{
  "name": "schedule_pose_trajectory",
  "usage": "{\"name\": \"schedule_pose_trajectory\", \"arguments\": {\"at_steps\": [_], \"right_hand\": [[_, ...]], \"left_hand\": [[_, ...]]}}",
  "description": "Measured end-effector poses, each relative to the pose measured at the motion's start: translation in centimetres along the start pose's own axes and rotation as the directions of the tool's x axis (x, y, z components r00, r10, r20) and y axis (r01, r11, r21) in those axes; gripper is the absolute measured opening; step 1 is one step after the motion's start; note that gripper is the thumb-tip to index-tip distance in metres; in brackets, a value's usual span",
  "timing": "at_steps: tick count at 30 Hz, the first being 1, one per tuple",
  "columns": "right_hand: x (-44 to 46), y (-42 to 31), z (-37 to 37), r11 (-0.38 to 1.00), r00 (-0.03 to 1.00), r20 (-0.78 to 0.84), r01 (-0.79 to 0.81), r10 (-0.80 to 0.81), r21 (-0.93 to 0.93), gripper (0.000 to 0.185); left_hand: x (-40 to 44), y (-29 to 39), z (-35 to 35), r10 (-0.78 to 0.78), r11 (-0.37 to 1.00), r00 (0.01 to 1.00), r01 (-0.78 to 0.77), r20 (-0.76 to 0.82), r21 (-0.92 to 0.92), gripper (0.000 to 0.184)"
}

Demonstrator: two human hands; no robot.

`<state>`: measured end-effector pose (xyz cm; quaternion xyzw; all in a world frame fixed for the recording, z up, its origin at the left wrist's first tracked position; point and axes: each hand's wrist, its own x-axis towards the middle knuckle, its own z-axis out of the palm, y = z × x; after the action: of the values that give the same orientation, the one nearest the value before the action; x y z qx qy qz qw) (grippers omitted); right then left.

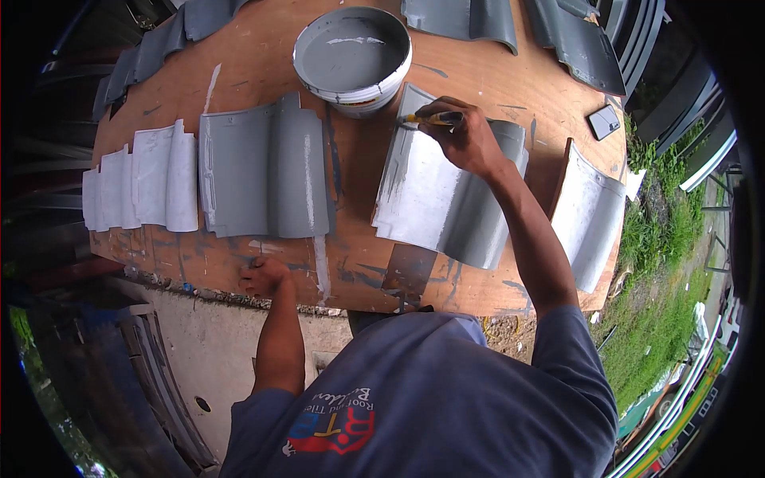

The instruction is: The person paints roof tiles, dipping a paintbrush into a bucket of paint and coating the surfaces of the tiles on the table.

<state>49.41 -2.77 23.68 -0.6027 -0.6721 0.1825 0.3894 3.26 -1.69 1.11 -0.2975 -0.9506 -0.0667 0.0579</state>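
My right hand (466, 137) is closed round the handle of a paintbrush (434, 119). The bristles touch the upper left part of a curved roof tile (422, 191), which is partly white and partly coated in grey paint along its raised right side and top left edge. My left hand (265, 277) rests at the table's front edge with its fingers apart, holding nothing. Just above it lies a roof tile (255, 171) painted grey, with a pale streak down its ridge. Between the two tiles, farther back, stands a white bucket (396, 86) of grey paint.
Several white tiles (163, 177) overlap at the left of the wooden table (239, 88). Another white tile (590, 215) lies at the right. Grey tiles (462, 20) line the far edge. A small dark flat box (603, 122) sits near the right edge, beside grass (661, 279).
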Motion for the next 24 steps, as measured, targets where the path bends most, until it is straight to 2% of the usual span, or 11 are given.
{"name": "schedule_pose_trajectory", "arguments": {"at_steps": [1,2,3,6,9,12,13,16,18,22,24], "right_hand": [[0.3,0.1,0.0,1.000,0.996,-0.082,0.018,-0.019,-0.014,0.016],[0.5,0.5,0.0,0.984,0.987,-0.090,0.122,-0.134,-0.126,0.017],[0.2,0.5,0.2,0.985,0.987,-0.095,0.118,-0.130,-0.127,0.017],[-1.3,0.2,1.6,0.962,0.973,0.101,0.221,-0.207,-0.158,0.021],[-4.8,-1.9,3.4,0.995,0.978,0.181,0.103,-0.101,-0.001,0.024],[-8.9,-2.9,5.8,0.987,0.955,0.274,0.078,-0.115,0.144,0.032],[-9.9,-3.5,6.1,0.983,0.938,0.323,0.070,-0.122,0.170,0.033],[-12.2,-3.8,6.8,0.980,0.938,0.322,0.071,-0.129,0.186,0.031],[-12.9,-3.8,6.7,0.971,0.929,0.367,-0.040,-0.051,0.235,0.029],[-12.4,-3.5,6.3,0.937,0.927,0.373,-0.103,-0.031,0.334,0.028],[-11.7,-2.9,6.3,0.983,0.977,0.211,-0.042,0.003,0.179,0.028]], "left_hand": [[-0.2,0.0,-0.2,0.005,1.000,1.000,-0.005,0.000,0.000,0.046],[-0.3,0.0,-0.4,0.011,1.000,1.000,-0.011,0.001,0.000,0.046],[-0.3,0.0,-0.4,0.019,1.000,1.000,-0.019,0.000,0.000,0.046],[-0.2,-0.1,-0.2,0.029,1.000,0.999,-0.029,-0.014,-0.010,0.046],[-0.1,0.0,0.1,0.010,1.000,1.000,-0.010,-0.022,-0.008,0.045],[0.0,-0.2,0.6,0.015,1.000,0.999,-0.015,-0.030,-0.002,0.045],[0.1,-0.3,0.8,0.020,1.000,0.999,-0.020,-0.032,-0.003,0.045],[0.1,-0.1,0.7,0.024,1.000,0.998,-0.025,-0.061,-0.006,0.044],[0.1,-0.2,0.6,0.010,1.000,0.999,-0.010,-0.032,-0.001,0.044],[0.0,0.0,0.7,0.020,1.000,0.998,-0.019,-0.053,0.012,0.043],[-0.1,-0.1,0.6,0.009,1.000,0.999,-0.009,-0.048,0.001,0.044]]}}
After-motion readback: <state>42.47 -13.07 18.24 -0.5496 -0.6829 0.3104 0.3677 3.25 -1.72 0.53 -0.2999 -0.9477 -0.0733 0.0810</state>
